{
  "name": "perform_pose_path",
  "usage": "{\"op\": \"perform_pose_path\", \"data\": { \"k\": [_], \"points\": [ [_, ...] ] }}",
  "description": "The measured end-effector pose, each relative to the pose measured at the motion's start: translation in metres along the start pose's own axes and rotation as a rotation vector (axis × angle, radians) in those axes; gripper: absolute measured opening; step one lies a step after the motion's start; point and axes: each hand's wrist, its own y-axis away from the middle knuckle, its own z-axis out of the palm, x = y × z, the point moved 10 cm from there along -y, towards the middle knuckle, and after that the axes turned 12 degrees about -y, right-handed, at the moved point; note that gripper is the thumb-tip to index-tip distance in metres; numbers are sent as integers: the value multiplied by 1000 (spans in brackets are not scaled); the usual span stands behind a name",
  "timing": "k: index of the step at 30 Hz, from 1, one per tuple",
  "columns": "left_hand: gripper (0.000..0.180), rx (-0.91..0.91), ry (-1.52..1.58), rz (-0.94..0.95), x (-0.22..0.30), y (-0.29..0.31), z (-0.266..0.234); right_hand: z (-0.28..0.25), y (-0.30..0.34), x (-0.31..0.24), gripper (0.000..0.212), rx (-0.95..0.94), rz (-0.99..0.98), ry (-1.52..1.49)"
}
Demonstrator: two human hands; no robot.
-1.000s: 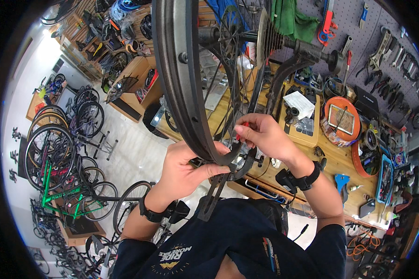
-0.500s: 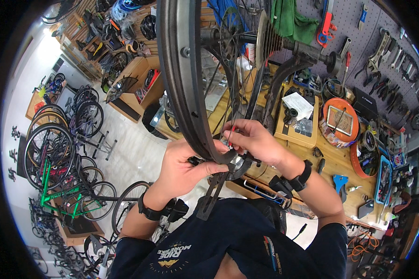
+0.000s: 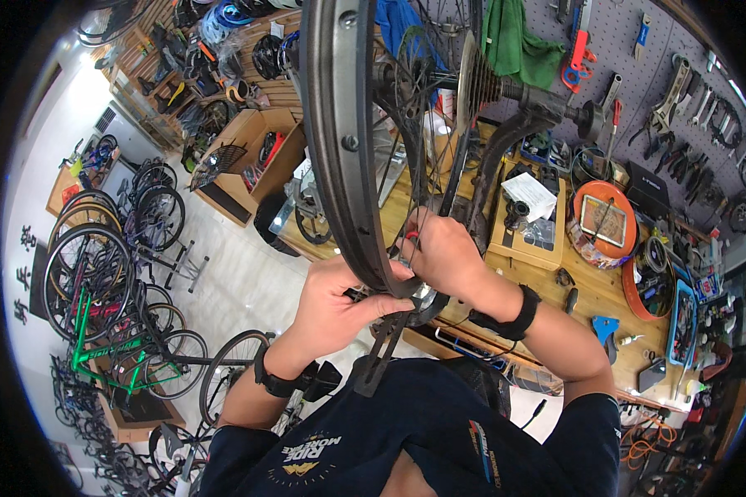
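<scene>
A bare bicycle wheel rim [image 3: 340, 166] stands upright before me, with thin spokes running to a hub that carries a cassette [image 3: 470, 91]. A dark truing stand [image 3: 506, 132] holds the wheel. My left hand [image 3: 331, 298] is closed around the low near part of the rim, thumb laid across by the stand's slotted metal arm [image 3: 380, 360]. My right hand [image 3: 452, 261] is closed at the spokes just inside the rim, pinching a small red spoke wrench [image 3: 413, 235]; its fingers mostly cover the tool.
Behind the wheel is a wooden workbench [image 3: 506, 286] with a cardboard tray [image 3: 526, 244], an orange round tin [image 3: 609, 219] and a blue parts tray [image 3: 682, 319]. Tools hang on a pegboard [image 3: 622, 66]. Bicycles [image 3: 133, 331] and an open cardboard box [image 3: 224, 195] stand at left.
My right hand has rolled over at the spokes, its back now turned more upward and the red wrench more hidden. The rim appears slightly further right; my left hand keeps its grip.
</scene>
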Motion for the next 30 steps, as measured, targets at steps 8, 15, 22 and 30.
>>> {"op": "perform_pose_path", "data": {
  "k": [8,15,22,30],
  "points": [
    [28,70,-2,76,19,-6,-18,31,19,-3,31,-873,285,-1213],
    [31,2,71,-56,4,-1,-5,27,13,20,30,-542,328,-784],
    [34,-9,80,-33,-10,3,4,8,3,18,30,-108,70,-494],
    [31,-6,53,-32,0,-2,0,18,17,13,27,-670,299,-888]
  ]
}}
